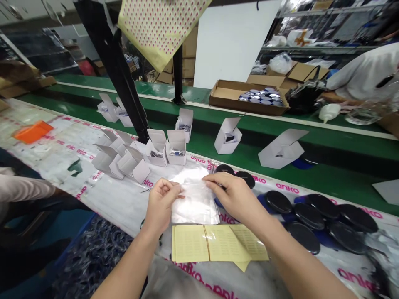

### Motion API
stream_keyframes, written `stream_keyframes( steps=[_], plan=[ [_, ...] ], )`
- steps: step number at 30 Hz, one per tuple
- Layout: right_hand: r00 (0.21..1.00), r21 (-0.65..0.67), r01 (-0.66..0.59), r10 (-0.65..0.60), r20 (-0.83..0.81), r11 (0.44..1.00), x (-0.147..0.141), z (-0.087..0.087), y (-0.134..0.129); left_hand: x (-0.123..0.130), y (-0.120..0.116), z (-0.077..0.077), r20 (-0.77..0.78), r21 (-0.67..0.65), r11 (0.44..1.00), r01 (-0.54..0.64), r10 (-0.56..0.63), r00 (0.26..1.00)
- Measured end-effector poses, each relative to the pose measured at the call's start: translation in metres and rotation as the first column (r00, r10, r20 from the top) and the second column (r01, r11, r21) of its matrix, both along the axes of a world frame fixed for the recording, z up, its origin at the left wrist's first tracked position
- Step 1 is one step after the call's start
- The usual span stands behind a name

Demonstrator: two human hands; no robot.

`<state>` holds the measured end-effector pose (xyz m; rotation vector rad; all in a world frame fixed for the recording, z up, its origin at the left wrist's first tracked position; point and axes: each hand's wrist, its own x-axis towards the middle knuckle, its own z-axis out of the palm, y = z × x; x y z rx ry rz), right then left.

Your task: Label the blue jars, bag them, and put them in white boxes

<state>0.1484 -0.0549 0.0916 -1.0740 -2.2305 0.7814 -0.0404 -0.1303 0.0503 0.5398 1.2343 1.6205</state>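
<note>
My left hand (162, 205) and my right hand (232, 195) both pinch the top edge of a clear plastic bag (195, 205), holding it just above the table's printed plastic sheet (124, 207). Below the bag lies a stack of pale yellow printed sheets (215, 245), bound by a thin rubber band. Several round black discs (308, 216) with blue undersides sit to the right of my right hand, and some are partly hidden behind it. Several open white cardboard boxes (176, 147) stand beyond my hands.
A green conveyor belt (249, 145) runs behind the table. On it stands a cardboard carton (246, 97) of silver-topped tins. A co-worker's arm (21, 189) enters at the left, and a white sleeve (368, 70) at the upper right. A blue bin (90, 261) of bagged items sits lower left.
</note>
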Motion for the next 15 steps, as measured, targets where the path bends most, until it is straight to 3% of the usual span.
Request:
stream_keyframes(
  steps=[6,8,11,15],
  plan=[
    [0.988,0.056,0.081,-0.087,0.129,0.995,-0.011,0.042,0.018,-0.011,0.001,-0.008,-0.033,-0.023,0.997,-0.071,0.07,0.997],
    [0.983,0.02,0.055,-0.058,0.172,0.998,-0.017,0.051,0.017,-0.014,0.001,-0.009,-0.041,-0.019,0.997,-0.076,0.075,0.996],
    [0.968,-0.039,0.012,-0.002,0.25,0.999,-0.018,0.05,0.012,-0.026,0.001,-0.002,-0.013,0.037,0.984,-0.176,0.176,0.984],
    [0.95,0.026,0.059,-0.064,0.306,0.998,0.001,0.038,0.011,-0.05,-0.004,0.018,-0.056,0.19,0.907,-0.377,0.393,0.918]
  ],
)
